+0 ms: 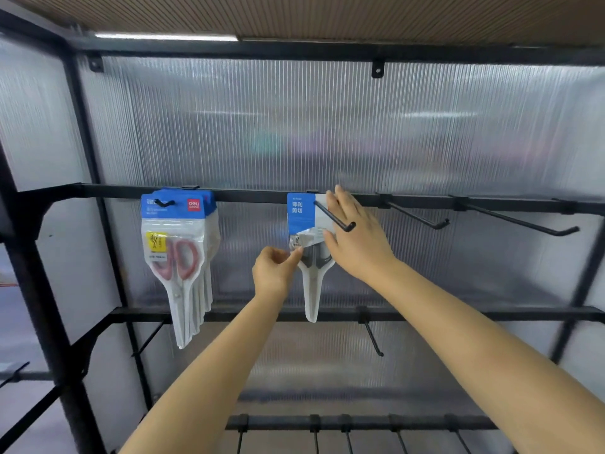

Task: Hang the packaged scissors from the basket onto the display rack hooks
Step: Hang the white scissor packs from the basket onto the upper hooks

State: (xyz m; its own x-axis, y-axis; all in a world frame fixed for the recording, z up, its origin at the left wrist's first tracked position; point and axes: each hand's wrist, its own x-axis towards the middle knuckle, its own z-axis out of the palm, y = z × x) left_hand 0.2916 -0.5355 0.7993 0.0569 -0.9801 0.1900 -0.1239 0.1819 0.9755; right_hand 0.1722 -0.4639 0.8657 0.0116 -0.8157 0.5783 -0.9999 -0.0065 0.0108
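Ribbed translucent plastic panels (pixel 327 126) back a black metal display rack (pixel 229 194), where two bare black hooks (pixel 422 219) jut at right. One blue-headed clear scissors packet (pixel 307 244) hangs on a black hook (pixel 335 219); the left hand (pixel 275 273) pinches its edge, the right hand (pixel 357 237) lies flat against it, fingers straight. A stack of red-handled scissors packets (pixel 178 257) hangs left, count unclear.

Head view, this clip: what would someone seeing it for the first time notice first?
Two bare arms reach up at centre: the left hand pinches a packaged pair of scissors hanging on a black hook, while the right hand rests open against it. To the left, a bunch of red-handled scissor packs hangs on the same rail; hooks to the right are bare.
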